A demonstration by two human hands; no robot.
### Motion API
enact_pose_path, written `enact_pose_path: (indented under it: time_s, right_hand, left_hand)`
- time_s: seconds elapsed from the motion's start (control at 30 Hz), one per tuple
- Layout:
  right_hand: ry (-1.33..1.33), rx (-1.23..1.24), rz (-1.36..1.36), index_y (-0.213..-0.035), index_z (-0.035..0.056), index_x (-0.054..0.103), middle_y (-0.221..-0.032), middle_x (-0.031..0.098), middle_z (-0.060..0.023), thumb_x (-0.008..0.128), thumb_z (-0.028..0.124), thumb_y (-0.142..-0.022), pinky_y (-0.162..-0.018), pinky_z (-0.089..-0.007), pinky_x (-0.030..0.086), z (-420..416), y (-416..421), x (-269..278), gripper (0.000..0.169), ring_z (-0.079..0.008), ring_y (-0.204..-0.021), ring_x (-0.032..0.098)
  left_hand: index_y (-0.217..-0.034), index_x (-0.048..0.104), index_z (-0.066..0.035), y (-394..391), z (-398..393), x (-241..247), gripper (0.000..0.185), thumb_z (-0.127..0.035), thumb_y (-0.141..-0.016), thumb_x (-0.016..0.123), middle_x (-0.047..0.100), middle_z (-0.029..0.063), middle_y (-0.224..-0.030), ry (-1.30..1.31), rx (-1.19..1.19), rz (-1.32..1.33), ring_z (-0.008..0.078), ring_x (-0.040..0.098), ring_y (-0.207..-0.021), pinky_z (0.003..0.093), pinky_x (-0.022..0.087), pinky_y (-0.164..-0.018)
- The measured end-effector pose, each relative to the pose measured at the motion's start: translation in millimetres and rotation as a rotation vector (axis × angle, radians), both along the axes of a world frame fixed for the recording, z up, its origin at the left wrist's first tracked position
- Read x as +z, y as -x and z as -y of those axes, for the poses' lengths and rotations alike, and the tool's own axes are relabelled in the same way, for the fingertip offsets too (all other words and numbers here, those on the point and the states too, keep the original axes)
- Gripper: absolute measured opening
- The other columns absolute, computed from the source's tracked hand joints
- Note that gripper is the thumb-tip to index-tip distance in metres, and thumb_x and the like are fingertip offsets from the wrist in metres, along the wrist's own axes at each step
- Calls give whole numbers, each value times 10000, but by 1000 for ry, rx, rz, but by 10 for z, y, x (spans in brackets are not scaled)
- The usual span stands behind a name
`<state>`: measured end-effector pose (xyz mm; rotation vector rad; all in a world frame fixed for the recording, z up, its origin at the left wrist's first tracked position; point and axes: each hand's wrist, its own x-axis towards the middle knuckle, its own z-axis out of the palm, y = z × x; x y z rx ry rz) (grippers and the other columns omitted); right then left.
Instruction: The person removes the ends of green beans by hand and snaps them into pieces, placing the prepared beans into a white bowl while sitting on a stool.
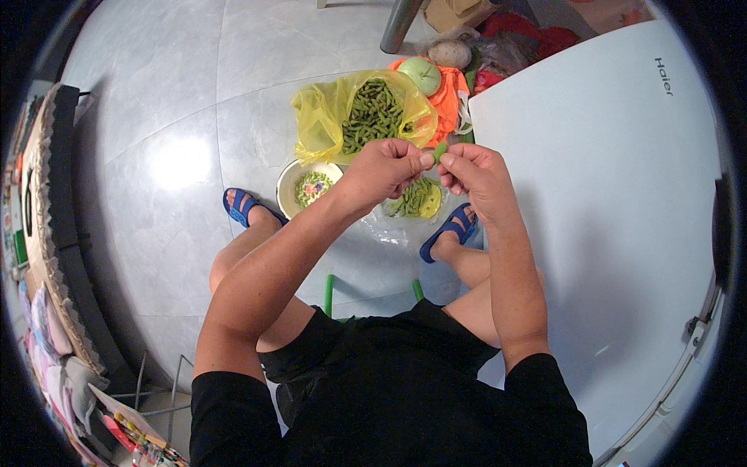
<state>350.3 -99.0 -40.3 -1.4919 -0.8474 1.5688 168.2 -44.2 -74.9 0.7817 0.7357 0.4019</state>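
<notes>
A green soybean pod (440, 153) is pinched between my left hand (392, 167) and my right hand (474, 173), thumb and fingers of each closed on it. Beyond my hands lies an open yellow plastic bag (318, 119) filled with green pods (373, 114). Under my left forearm, a white bowl (285, 191) with a printed bottom holds shelled green beans (303, 185); the forearm hides part of it. More green pods or shells (411, 199) lie on a clear plastic bag (388, 229) below my hands, beside a yellow piece (430, 201).
On the right stands a large white Haier appliance (595, 175). A pale green round gourd (420, 76) rests on an orange bag (452, 99) behind the yellow bag. Both feet wear blue sandals (239, 208). A cloth-edged piece of furniture (49, 233) stands at left.
</notes>
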Motion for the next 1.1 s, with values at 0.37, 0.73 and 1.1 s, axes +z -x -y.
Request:
enact_pose_path:
  time_s: [0.37,0.73,1.1]
  right_hand:
    - [-15,-11,78,-787,35,617,-707,607,-4,581,128,-853,-517,-197,406,11,31,-24,120,-46,-577,514]
    - [-10,-80,-24,-753,53,577,-662,569,7,575,94,-848,-471,-176,370,23,62,-23,103,-40,-531,475]
    - [68,-252,-451,-775,58,525,-665,498,-3,557,84,-830,-441,-191,329,29,103,-185,69,-61,-509,417]
  left_hand:
    - [-805,579,-83,2,3,-8,200,-247,-872,672,468,-49,-633,-71,-27,-63,36,364,-499,199,247,-425]
    - [-816,576,-73,4,31,-11,188,-230,-890,649,491,-34,-658,-16,-33,31,39,359,-493,197,251,-421]
    - [-811,628,-29,10,26,-18,177,-189,-831,700,591,24,-707,-126,59,-6,96,502,-549,255,387,-475]
